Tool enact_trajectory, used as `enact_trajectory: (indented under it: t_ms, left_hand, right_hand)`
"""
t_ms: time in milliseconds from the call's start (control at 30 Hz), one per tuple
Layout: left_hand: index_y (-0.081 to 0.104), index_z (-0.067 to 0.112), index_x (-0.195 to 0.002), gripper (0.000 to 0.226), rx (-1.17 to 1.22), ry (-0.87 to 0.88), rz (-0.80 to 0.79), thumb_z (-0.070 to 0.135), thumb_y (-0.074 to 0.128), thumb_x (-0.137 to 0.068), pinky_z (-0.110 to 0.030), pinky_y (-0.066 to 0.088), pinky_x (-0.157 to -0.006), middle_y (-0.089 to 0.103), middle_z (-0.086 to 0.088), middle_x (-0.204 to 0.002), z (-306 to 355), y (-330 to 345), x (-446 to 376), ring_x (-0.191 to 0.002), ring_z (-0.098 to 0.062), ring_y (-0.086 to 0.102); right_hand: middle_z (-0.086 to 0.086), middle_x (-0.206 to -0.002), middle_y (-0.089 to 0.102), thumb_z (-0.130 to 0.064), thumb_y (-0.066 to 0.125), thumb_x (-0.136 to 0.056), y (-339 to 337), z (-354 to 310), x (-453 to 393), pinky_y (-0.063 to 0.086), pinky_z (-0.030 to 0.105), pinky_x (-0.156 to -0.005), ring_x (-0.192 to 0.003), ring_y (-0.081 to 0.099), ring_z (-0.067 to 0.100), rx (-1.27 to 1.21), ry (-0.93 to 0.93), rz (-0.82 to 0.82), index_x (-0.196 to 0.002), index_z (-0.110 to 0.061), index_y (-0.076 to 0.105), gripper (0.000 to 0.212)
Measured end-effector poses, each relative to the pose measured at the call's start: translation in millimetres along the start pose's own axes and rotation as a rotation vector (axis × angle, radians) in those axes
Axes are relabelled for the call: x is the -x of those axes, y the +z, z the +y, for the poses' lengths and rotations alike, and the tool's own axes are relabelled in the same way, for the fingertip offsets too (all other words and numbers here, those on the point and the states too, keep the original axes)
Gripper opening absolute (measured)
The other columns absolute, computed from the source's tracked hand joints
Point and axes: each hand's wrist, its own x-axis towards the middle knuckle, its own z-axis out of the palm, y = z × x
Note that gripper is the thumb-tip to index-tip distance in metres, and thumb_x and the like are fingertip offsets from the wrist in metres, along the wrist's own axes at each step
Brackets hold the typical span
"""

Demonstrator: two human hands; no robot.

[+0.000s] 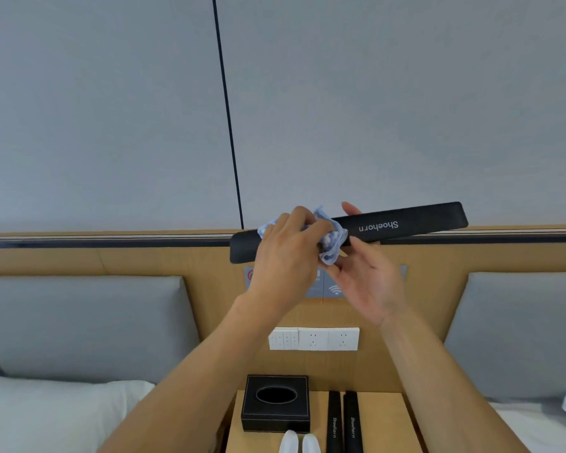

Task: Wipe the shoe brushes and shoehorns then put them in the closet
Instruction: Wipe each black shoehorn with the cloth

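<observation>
Head view cuts off two more black shoehorns [344, 423] at its bottom edge on the wooden nightstand [383, 416], while above, the left hand [283, 253] clutches a blue cloth [332, 241] against a raised black shoehorn [406, 222], which the right hand [368, 282] pinches just beside it, palm partly hidden.

Bare forearms, no sleeves, left grip [285, 256], right grip [366, 282]

Both bare forearms reach up and forward, converging at centre. The left hand [286, 253] shows its back, fingers curled tight in a grip. The right hand [366, 273] turns palm-inward, fingers apparently pinching, thumb raised.
</observation>
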Motion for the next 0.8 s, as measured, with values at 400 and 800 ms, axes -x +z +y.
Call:
enact_trajectory:
  t_ms: [400, 800]
  left_hand:
    - [0.067, 0.01, -0.114, 0.038, 0.206, -0.011, -0.03, -0.009, 0.046, -0.088, -0.028, 0.041, -0.081, 0.056, -0.006, -0.111, -17, -10, 8, -0.1, -0.022, 0.047]
    - [0.072, 0.011, -0.102, 0.02, 0.136, 0.075, -0.101, 0.015, 0.062, -0.086, -0.029, 0.044, -0.097, 0.06, 0.0, -0.127, -13, 3, 28, -0.119, -0.02, 0.047]
  right_hand:
    - [0.028, -0.113, 0.07, -0.014, 0.075, -0.076, -11, -2, 17, 0.062, 0.041, -0.075, -0.096, 0.071, 0.046, 0.284, -0.03, 0.375, -0.104, -0.004, 0.056, 0.035]
    - [0.023, -0.117, 0.071, -0.029, 0.065, -0.088, -5, 10, 28, 0.058, 0.044, -0.092, -0.109, 0.07, 0.032, 0.131, 0.166, 0.417, -0.122, -0.003, 0.061, 0.044]
